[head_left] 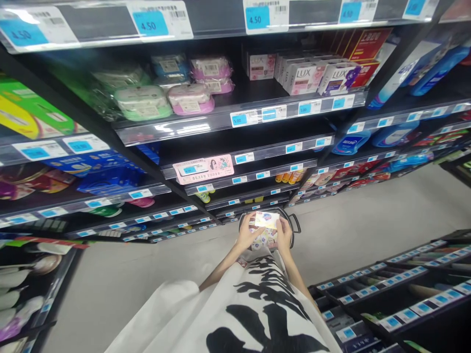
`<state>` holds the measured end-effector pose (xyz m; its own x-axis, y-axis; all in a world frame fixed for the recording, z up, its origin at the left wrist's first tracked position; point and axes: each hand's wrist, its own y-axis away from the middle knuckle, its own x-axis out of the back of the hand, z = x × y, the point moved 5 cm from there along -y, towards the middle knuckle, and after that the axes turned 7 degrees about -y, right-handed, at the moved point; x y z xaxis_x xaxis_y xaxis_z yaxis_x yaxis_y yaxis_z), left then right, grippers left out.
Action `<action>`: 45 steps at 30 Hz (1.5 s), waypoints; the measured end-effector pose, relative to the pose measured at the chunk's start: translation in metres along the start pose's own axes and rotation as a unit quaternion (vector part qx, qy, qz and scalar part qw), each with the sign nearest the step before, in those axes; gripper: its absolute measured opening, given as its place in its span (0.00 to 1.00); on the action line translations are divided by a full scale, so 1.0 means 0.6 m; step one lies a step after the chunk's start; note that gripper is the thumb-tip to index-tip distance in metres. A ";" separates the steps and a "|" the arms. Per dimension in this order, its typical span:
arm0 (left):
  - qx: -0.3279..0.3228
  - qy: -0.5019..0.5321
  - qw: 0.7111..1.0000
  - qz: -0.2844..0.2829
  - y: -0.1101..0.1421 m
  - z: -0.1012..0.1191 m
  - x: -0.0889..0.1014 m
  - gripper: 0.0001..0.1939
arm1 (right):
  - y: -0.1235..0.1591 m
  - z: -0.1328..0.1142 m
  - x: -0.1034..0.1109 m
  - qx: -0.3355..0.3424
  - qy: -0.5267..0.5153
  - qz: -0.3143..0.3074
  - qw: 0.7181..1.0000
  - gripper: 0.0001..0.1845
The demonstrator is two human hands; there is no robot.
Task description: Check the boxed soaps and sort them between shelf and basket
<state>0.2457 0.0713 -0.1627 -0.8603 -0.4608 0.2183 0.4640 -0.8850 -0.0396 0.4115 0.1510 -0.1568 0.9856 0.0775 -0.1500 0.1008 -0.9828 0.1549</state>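
Held between both hands is a small white and pale yellow soap box with a blue emblem on its face. My left hand grips its left end, and my right hand has hold of its right end. Just below it is a dark shopping basket with a handle at the right. Several patterned packs lie in the basket, partly covered by my hands. The basket's near side is hidden by my white shirt with black print.
Ahead stands a shelf with price labels, holding plastic soap dishes and LUX soap boxes. Blue bottles line the shelves at right. Low shelves edge the grey floor at the lower right; another rack is at left.
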 end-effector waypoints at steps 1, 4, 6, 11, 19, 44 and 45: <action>0.004 0.008 1.000 -0.001 0.002 0.004 -0.001 0.37 | 0.002 -0.003 -0.002 0.007 0.004 -0.006 1.000 0.32; 0.023 0.042 0.999 -0.010 0.007 0.014 -0.003 0.44 | 0.014 -0.016 -0.012 0.026 0.000 -0.029 0.999 0.30; 0.032 0.070 0.997 -0.025 0.010 0.020 -0.004 0.49 | 0.024 -0.026 -0.023 0.034 -0.009 -0.056 0.998 0.29; 0.035 0.182 0.981 -0.059 0.011 0.034 -0.002 0.48 | 0.045 -0.063 -0.045 0.085 0.036 -0.125 0.988 0.27; 0.172 0.404 0.895 -0.082 0.034 0.064 -0.010 0.43 | 0.075 -0.108 -0.063 0.307 0.134 -0.198 0.921 0.17; 0.191 0.401 0.891 -0.097 0.045 0.079 -0.014 0.51 | 0.098 -0.100 -0.075 0.417 0.220 -0.201 0.859 0.14; 0.195 0.394 0.893 -0.098 0.045 0.076 -0.014 0.51 | 0.097 -0.099 -0.075 0.413 0.221 -0.201 0.860 0.14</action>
<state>0.2755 0.0543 -0.1209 -0.7430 -0.3398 -0.5767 0.1946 -0.9340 0.2996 0.3813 0.1001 -0.0829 0.8676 0.3150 0.3848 0.4942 -0.6320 -0.5970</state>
